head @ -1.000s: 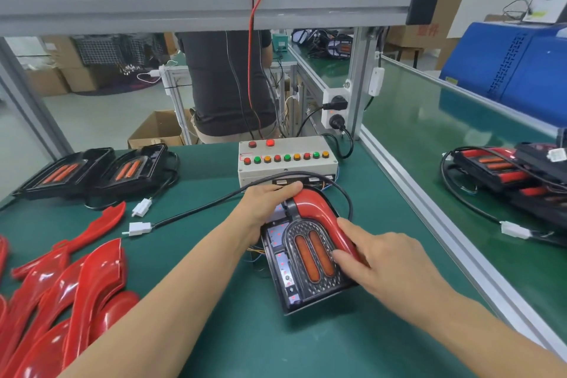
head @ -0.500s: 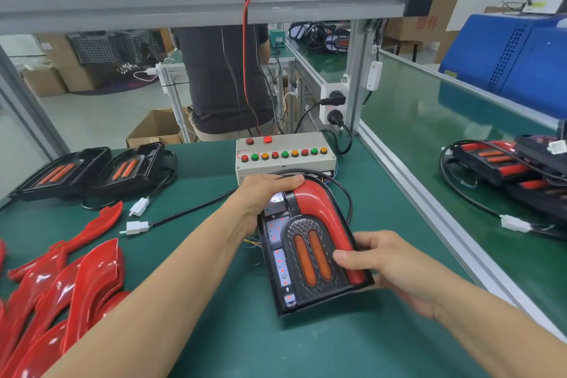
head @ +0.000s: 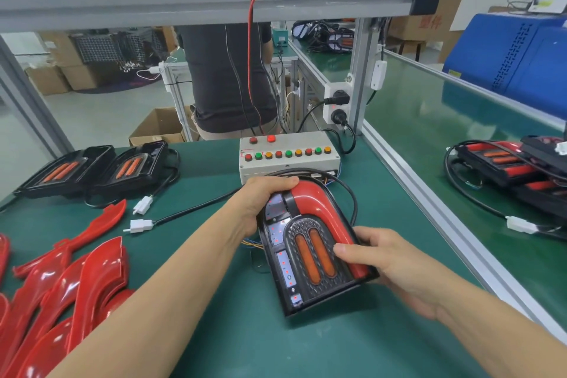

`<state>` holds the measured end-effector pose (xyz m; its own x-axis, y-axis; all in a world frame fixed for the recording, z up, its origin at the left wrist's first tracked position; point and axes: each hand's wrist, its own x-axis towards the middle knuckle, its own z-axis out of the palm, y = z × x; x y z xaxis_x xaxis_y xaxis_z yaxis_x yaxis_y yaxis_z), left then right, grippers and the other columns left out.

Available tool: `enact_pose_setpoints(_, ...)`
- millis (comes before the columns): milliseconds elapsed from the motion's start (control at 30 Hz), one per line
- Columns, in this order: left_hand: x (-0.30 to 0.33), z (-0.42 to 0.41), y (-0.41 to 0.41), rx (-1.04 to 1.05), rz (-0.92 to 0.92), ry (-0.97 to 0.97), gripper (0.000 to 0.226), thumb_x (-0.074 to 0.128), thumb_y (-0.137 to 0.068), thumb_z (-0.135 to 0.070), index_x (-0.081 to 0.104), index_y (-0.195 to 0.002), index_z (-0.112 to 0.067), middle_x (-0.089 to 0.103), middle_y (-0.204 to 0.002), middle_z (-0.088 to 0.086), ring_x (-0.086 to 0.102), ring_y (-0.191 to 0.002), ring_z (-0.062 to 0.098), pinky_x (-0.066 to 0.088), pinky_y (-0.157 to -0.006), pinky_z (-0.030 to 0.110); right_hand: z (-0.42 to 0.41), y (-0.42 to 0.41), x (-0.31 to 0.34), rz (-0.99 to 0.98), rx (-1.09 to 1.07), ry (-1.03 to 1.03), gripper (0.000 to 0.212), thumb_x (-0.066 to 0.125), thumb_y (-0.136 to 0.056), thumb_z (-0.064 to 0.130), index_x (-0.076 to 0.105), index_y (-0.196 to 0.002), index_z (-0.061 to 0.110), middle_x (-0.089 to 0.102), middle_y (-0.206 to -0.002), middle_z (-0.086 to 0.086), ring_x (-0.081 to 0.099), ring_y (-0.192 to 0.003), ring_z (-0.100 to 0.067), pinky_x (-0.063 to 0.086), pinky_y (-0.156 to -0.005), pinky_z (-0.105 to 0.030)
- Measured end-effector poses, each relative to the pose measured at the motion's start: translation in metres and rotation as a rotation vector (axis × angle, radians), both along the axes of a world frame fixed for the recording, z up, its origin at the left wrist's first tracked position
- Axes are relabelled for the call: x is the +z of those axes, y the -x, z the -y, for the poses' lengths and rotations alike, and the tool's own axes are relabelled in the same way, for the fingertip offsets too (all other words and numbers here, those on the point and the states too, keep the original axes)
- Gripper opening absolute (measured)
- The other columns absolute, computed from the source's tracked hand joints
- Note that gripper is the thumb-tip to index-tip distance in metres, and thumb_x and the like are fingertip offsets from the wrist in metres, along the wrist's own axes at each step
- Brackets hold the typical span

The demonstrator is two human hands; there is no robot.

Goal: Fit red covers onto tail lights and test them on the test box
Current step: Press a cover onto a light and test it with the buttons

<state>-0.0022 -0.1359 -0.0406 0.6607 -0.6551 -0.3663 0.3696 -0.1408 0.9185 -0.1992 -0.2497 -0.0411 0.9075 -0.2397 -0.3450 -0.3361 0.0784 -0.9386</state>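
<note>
Head view: the tail light [head: 310, 255] lies mid-table in front of the test box [head: 288, 156], red cover [head: 319, 209] seated along its right side. Left hand [head: 264, 202] grips its far end; right hand [head: 395, 264] grips its right edge. Testing appears outstanding; loose covers [head: 61, 285] await at the left edge.

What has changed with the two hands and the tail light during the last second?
The right hand moved from pressing on the red cover to gripping the tail light's right edge, thumb on top. The left hand still holds its top; the test box stayed put.
</note>
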Motion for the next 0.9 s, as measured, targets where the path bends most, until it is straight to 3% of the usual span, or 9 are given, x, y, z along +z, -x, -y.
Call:
enact_pose_setpoints(133, 0.003, 0.003, 0.0, 0.04, 0.017, 0.008, 0.026, 0.077, -0.071, -0.014, 0.07, -0.094, -0.002, 0.07, -0.089, 0.021, 0.066, -0.069, 0.029, 0.056, -0.076, 0.043, -0.003, -0.001, 0.0, 0.017, -0.013, -0.019, 0.028, 0.066, -0.087, 0.024, 0.067, -0.112, 0.011, 0.076, -0.1, -0.007, 0.073, -0.09, -0.02, 0.054, -0.07, -0.02)
enact_pose_setpoints(233, 0.002, 0.004, 0.0, 0.019, 0.07, 0.009, 0.03, 0.08, -0.068, -0.021, 0.071, -0.092, -0.005, 0.071, -0.093, 0.021, 0.068, -0.071, 0.028, 0.057, -0.077, 0.041, -0.003, -0.002, 0.0, 0.036, -0.076, -0.004, 0.022, 0.064, -0.089, 0.02, 0.069, -0.108, 0.009, 0.076, -0.095, -0.008, 0.073, -0.081, -0.018, 0.053, -0.064, -0.018)
enact_pose_setpoints(333, 0.001, 0.0, 0.0, -0.01, 0.07, -0.001, 0.038, 0.081, -0.057, -0.027, 0.072, -0.088, -0.006, 0.072, -0.089, 0.02, 0.068, -0.07, 0.028, 0.057, -0.074, 0.038, -0.002, -0.002, 0.0, 0.022, -0.075, 0.019, 0.02, 0.064, -0.09, 0.019, 0.069, -0.107, 0.008, 0.076, -0.094, -0.008, 0.073, -0.082, -0.02, 0.056, -0.067, -0.021)
enact_pose_setpoints(500, 0.0, 0.001, -0.001, 0.032, 0.084, 0.027, 0.015, 0.077, -0.071, -0.014, 0.072, -0.08, -0.004, 0.071, -0.082, 0.021, 0.067, -0.063, 0.027, 0.056, -0.062, 0.033, -0.007, -0.006, -0.005, 0.03, -0.151, 0.003, 0.014, 0.067, -0.086, 0.008, 0.072, -0.099, 0.007, 0.076, -0.089, -0.012, 0.074, -0.079, -0.024, 0.057, -0.069, -0.023)
enact_pose_setpoints(700, 0.003, 0.005, 0.0, 0.013, 0.2, -0.014, 0.012, 0.073, -0.079, -0.018, 0.073, -0.079, -0.007, 0.073, -0.081, 0.015, 0.068, -0.069, 0.025, 0.054, -0.067, 0.03, -0.007, -0.008, -0.009, -0.019, -0.195, -0.032, 0.017, 0.069, -0.083, 0.011, 0.071, -0.1, 0.007, 0.076, -0.091, -0.015, 0.072, -0.086, -0.032, 0.057, -0.083, -0.04)
enact_pose_setpoints(833, 0.005, 0.006, 0.001, -0.042, 0.464, -0.211, 0.029, 0.062, -0.089, -0.038, 0.073, -0.093, -0.011, 0.072, -0.098, 0.005, 0.065, -0.097, 0.021, 0.047, -0.091, 0.033, -0.004, -0.01, -0.008, -0.044, -0.149, -0.065, 0.023, 0.069, -0.084, 0.018, 0.069, -0.104, 0.006, 0.076, -0.093, -0.013, 0.073, -0.083, -0.024, 0.059, -0.074, -0.032)
enact_pose_setpoints(900, 0.009, 0.0, -0.001, -0.006, 0.563, -0.238, 0.026, 0.059, -0.091, -0.035, 0.071, -0.086, -0.014, 0.07, -0.089, -0.001, 0.063, -0.089, 0.016, 0.047, -0.085, 0.03, -0.003, -0.013, -0.009, -0.042, -0.138, -0.059, 0.024, 0.069, -0.083, 0.02, 0.069, -0.102, 0.005, 0.076, -0.093, -0.013, 0.072, -0.081, -0.021, 0.06, -0.075, -0.032)
